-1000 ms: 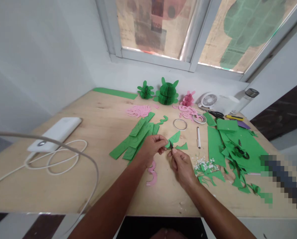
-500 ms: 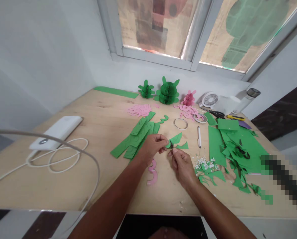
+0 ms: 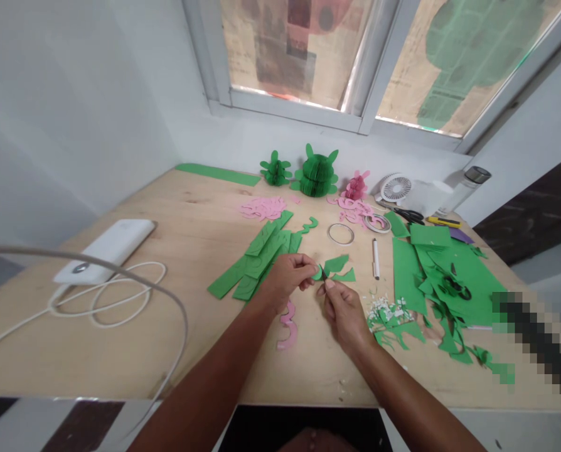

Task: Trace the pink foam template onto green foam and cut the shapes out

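Well, the left hand (image 3: 290,274) pinches a bit of green paper (image 3: 317,273) between finger and thumb; the right hand (image 3: 345,307) curls round dark scissors (image 3: 324,275) — their tips meet the paper between both hands; if the paper slips, the cut could go crooked.

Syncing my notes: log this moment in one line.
left hand: pinching green paper | right hand: holding dark tool, tip at paper | pen: lying right of hands
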A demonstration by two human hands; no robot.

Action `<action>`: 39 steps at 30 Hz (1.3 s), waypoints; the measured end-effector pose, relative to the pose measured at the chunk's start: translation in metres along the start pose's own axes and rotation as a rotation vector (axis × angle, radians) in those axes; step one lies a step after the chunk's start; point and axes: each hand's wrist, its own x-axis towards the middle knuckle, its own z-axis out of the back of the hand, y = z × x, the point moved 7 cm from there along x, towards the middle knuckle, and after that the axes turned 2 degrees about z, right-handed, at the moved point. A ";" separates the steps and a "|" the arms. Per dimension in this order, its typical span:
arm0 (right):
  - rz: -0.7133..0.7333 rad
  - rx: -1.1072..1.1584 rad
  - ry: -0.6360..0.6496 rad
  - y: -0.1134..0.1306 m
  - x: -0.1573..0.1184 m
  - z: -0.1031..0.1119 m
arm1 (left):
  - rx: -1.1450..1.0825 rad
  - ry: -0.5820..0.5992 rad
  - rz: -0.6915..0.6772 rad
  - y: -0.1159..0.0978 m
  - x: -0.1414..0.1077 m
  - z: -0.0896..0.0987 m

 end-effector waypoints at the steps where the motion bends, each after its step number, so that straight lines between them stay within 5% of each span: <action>1: -0.003 0.005 -0.003 0.000 0.000 0.000 | 0.001 0.007 0.003 0.000 0.000 0.000; 7: -0.010 0.065 -0.038 0.001 0.000 0.004 | -0.009 -0.050 -0.034 -0.008 -0.003 0.008; 16: 0.153 0.226 -0.254 0.028 0.003 0.032 | 0.273 -0.203 -0.234 -0.003 0.011 0.019; 20: 0.185 0.290 -0.286 0.030 0.005 0.041 | 0.362 -0.164 -0.261 0.006 0.019 0.012; 26: 0.242 0.331 -0.305 0.040 0.004 0.044 | 0.547 0.049 -0.378 0.013 0.019 -0.016; 33: 0.229 0.365 -0.340 0.043 0.003 0.047 | 1.026 0.178 -0.661 0.007 -0.004 -0.041; 39: 0.212 0.398 -0.325 0.041 0.004 0.046 | 1.223 0.205 -0.632 0.015 -0.006 -0.049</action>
